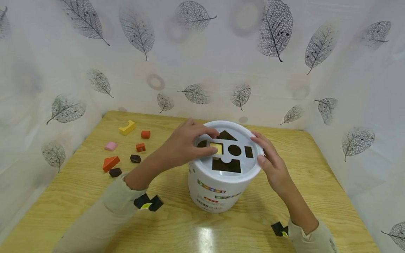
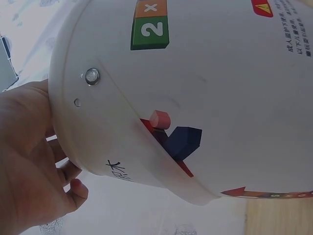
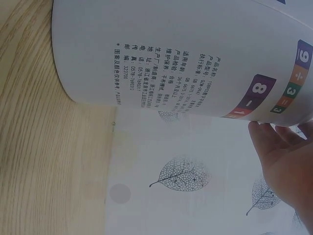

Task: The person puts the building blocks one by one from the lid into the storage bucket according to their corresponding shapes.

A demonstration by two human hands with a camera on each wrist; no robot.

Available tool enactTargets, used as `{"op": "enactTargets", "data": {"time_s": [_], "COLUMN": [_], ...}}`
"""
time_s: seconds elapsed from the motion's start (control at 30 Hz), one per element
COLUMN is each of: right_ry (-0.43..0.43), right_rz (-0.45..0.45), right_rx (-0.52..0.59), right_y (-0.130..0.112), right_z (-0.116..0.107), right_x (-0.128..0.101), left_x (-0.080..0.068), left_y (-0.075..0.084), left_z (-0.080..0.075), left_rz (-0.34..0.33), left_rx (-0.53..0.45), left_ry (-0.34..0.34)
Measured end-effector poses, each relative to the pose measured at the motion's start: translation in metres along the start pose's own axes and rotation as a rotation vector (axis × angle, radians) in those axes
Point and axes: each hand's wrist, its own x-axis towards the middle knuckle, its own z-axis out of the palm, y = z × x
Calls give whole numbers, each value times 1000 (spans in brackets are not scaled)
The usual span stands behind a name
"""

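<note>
A white lidded bucket (image 1: pixel 218 191) stands upright on the table, with printed coloured number blocks on its side. Its lid (image 1: pixel 253 167) has several shaped holes. A yellow block (image 1: pixel 216 147) shows in the square hole. My left hand (image 1: pixel 188 144) lies over the left of the lid, its thumb tip touching the yellow block and its index fingertip apart, beyond the hole. My right hand (image 1: pixel 273 167) holds the lid's right rim, thumb at the near side and fingers farther back. The left wrist view shows curled left fingers (image 2: pixel 68 171) beside the rim; the right wrist view shows right fingertips (image 3: pixel 264 139) against the bucket.
Left of the bucket, loose blocks lie on the wooden table (image 1: pixel 171 228): a yellow arch (image 1: pixel 127 128), an orange cylinder (image 1: pixel 145 134), a pink block (image 1: pixel 110 146), an orange triangle (image 1: pixel 110 163) and several small ones. A leaf-patterned sheet (image 1: pixel 209 70) surrounds the table's back and sides.
</note>
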Motion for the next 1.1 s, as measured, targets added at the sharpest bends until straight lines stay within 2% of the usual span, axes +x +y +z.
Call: {"op": "enactTargets", "data": {"time_s": [0.1, 0.27, 0.4, 0.5, 0.7, 0.87, 1.1], "right_ry": [1, -15, -18, -4, 4, 6, 8], "right_rz": [1, -11, -16, -13, -13, -15, -22], "right_rx": [0, 4, 9, 13, 19, 10, 4], "right_y": [0, 1, 1, 0, -1, 0, 1], "right_z": [0, 0, 0, 0, 2, 1, 1], "right_x": [0, 1, 0, -1, -1, -1, -1], "left_x": [-2, -9, -15, -20, -31, -37, -44], "left_y": [-5, -19, -34, -51, -99, -138, -187], "left_z": [0, -3, -10, -15, -23, -32, -42], "left_rz": [10, 36, 52, 33, -83, -186, -302], "left_rx": [-26, -80, -68, -54, -23, 15, 1], "left_ry": [15, 79, 137, 170, 221, 233, 163]}}
